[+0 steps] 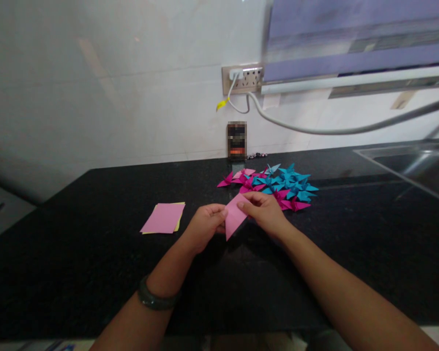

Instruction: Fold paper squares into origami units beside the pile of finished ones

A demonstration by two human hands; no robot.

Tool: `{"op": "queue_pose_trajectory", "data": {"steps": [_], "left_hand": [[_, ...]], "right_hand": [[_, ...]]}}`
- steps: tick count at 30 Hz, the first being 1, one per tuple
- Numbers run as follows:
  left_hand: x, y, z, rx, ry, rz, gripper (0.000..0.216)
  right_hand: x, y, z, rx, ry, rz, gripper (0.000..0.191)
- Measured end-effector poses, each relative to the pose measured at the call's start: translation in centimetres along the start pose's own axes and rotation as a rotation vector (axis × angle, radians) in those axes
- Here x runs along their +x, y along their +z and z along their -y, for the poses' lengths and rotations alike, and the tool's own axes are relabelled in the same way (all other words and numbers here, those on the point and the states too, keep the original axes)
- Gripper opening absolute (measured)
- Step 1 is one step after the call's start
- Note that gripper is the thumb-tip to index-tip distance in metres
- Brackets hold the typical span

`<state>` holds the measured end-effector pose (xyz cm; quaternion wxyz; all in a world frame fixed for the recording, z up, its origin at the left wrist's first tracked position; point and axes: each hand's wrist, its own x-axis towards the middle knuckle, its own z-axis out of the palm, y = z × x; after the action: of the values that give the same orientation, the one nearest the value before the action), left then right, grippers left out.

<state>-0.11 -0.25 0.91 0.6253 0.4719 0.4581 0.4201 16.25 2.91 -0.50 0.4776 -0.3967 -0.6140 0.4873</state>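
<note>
Both my hands hold one folded pink sheet of paper (pixel 234 217) just above the black counter (pixel 95 273). My left hand (pixel 205 225) pinches its left edge with closed fingers. My right hand (pixel 264 210) grips its upper right edge, fingers also closed. Directly behind my right hand lies a heap of folded paper cranes (pixel 274 187), magenta ones to the left and blue ones to the right. A green bangle (pixel 154 297) circles my left wrist.
A small stack of pink and yellow paper squares (pixel 163 218) lies left of my hands. A wall socket (pixel 243 79) with a white cable (pixel 314 127) is behind. A steel sink (pixel 413 163) sits at the right. A small dark box (pixel 236 140) stands by the wall.
</note>
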Motion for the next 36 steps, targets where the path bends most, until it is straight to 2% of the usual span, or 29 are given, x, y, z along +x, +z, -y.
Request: {"op": "queue_pose_trajectory", "data": {"steps": [4,8,16,18,22,27,30,36], "left_hand": [[0.0,-0.2,-0.2,-0.019,-0.020,0.025,0.032],[0.1,-0.4,-0.2,-0.075,-0.051,0.037,0.028],[0.3,-0.4,-0.2,-0.094,-0.046,-0.032,0.019],[0.6,-0.5,0.1,-0.046,0.006,-0.083,0.017],[0.9,-0.6,0.6,0.098,0.084,-0.183,0.018],[0.7,-0.5,0.5,0.125,0.068,-0.140,0.021],[0.7,-0.5,0.5,0.076,0.054,-0.126,0.021],[0.6,-0.6,0.1,-0.084,-0.028,-0.108,0.017]], "right_hand": [[-0.1,-0.3,0.2,-0.154,-0.178,0.047,0.019],[-0.2,-0.9,0.9,-0.291,-0.374,0.195,0.019],[-0.2,-1.3,1.0,-0.445,-0.486,0.353,0.022],[-0.2,-1.0,0.7,-0.493,-0.510,0.334,0.021],[-0.3,-0.3,0.2,-0.574,-0.555,0.198,0.021],[-0.4,0.2,0.0,-0.586,-0.589,0.080,0.020],[-0.3,-0.1,0.1,-0.593,-0.631,0.109,0.020],[0.0,-1.0,0.2,-0.701,-0.710,0.275,0.023]]}}
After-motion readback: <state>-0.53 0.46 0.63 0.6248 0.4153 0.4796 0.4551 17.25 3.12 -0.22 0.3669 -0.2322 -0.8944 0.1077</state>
